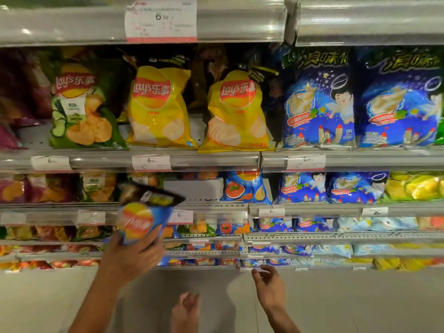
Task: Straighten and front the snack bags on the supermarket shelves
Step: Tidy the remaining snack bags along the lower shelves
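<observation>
My left hand (137, 258) grips a blue Lay's bag (144, 212) from below and holds it in front of the second shelf, tilted and blurred. My right hand (269, 282) hangs lower right with loosely curled fingers and holds nothing. On the upper shelf (216, 159) stand a green Lay's bag (81, 106) and two yellow Lay's bags (158, 106) (236, 111), upright. Another blue Lay's bag (245, 188) stands on the second shelf, with a bare gap (194, 188) to its left.
Dark blue star-print bags (317, 102) fill the right bay. Purple bags (14, 111) sit at far left. Lower shelves (312, 236) carry several more small bags. Price tags (151, 162) line the shelf rails. A foot (185, 311) shows on the grey floor.
</observation>
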Available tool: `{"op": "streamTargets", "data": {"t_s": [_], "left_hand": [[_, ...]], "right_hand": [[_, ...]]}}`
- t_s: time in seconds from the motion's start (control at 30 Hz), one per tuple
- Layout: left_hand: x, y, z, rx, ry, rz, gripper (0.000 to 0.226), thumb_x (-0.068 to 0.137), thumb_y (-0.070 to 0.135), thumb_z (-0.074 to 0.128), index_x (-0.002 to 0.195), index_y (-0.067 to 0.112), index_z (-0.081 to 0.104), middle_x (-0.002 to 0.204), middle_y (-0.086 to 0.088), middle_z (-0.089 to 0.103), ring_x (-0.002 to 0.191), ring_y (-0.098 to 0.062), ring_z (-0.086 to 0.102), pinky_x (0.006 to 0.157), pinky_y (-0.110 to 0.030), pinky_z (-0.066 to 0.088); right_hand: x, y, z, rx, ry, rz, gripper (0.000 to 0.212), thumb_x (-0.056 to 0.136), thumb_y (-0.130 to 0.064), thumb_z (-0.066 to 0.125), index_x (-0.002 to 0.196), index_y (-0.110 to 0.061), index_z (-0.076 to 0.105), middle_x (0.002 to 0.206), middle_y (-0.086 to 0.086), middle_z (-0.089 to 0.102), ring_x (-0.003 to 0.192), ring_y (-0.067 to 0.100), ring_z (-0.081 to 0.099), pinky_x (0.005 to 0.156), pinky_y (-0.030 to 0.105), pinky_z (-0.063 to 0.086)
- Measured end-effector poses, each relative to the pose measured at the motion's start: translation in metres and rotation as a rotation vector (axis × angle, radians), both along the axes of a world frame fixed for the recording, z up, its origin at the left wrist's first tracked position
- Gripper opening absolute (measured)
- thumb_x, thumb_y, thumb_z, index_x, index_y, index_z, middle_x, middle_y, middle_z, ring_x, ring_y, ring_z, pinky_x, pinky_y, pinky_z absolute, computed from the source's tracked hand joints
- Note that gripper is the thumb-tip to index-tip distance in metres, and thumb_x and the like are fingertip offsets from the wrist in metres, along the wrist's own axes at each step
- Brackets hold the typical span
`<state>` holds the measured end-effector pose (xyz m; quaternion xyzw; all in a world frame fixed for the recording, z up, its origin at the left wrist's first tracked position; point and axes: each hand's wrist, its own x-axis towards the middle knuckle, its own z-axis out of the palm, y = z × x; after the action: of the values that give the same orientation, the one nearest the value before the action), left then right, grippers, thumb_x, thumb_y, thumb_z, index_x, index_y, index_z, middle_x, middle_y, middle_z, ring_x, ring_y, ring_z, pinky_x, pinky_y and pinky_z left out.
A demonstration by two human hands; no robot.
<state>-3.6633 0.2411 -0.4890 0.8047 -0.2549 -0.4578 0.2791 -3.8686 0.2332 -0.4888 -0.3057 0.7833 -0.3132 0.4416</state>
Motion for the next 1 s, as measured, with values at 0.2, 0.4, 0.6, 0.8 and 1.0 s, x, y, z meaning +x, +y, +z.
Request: {"op": "streamTargets", "data": {"t_s": [0.2, 0.4, 0.6, 0.8, 1.0], "left_hand": [[-0.002, 0.016, 0.000, 0.126, -0.050, 0.017, 0.041, 0.091, 0.025, 0.069, 0.126, 0.004, 0.062, 0.118, -0.017, 0.069, 0.113, -0.030, 0.063, 0.101, -0.038, 0.045], [0.003, 0.006, 0.001, 0.019, -0.077, -0.030, 0.033, 0.093, 0.019, 0.066, 0.118, -0.002, 0.063, 0.113, -0.019, 0.070, 0.105, -0.032, 0.065, 0.089, -0.033, 0.046], [0.016, 0.003, 0.000, -0.072, -0.046, 0.045, 0.024, 0.089, 0.008, 0.069, 0.107, -0.007, 0.064, 0.098, -0.026, 0.071, 0.095, -0.038, 0.067, 0.079, -0.034, 0.046], [0.040, -0.006, 0.000, -0.074, -0.036, 0.041, 0.029, 0.091, 0.010, 0.067, 0.115, -0.005, 0.063, 0.107, -0.019, 0.068, 0.092, -0.024, 0.059, 0.078, -0.025, 0.039], [0.088, -0.023, -0.015, -0.052, -0.048, -0.019, 0.031, 0.092, 0.016, 0.065, 0.119, 0.002, 0.062, 0.106, -0.019, 0.069, 0.091, -0.031, 0.062, 0.080, -0.034, 0.047]], "right_hand": [[0.006, -0.004, 0.000, 0.029, 0.015, 0.025, 0.034, 0.095, -0.025, 0.069, 0.123, -0.006, 0.061, 0.110, 0.011, 0.073, 0.085, 0.018, 0.062, 0.079, 0.026, 0.047], [0.007, -0.012, 0.002, 0.021, 0.001, 0.044, 0.033, 0.094, -0.029, 0.070, 0.118, -0.007, 0.063, 0.100, 0.006, 0.070, 0.088, 0.020, 0.062, 0.086, 0.033, 0.051], [0.018, -0.021, 0.002, 0.014, 0.008, 0.054, 0.033, 0.094, -0.027, 0.070, 0.120, -0.008, 0.063, 0.112, 0.011, 0.073, 0.092, 0.023, 0.065, 0.086, 0.033, 0.051], [0.047, -0.028, -0.003, 0.016, 0.027, 0.090, 0.035, 0.096, -0.028, 0.068, 0.124, -0.009, 0.062, 0.115, 0.011, 0.073, 0.097, 0.022, 0.066, 0.082, 0.027, 0.045], [0.096, -0.045, -0.017, 0.036, 0.073, 0.133, 0.037, 0.095, -0.034, 0.068, 0.123, -0.009, 0.063, 0.112, 0.008, 0.073, 0.094, 0.019, 0.065, 0.080, 0.024, 0.044]]}}
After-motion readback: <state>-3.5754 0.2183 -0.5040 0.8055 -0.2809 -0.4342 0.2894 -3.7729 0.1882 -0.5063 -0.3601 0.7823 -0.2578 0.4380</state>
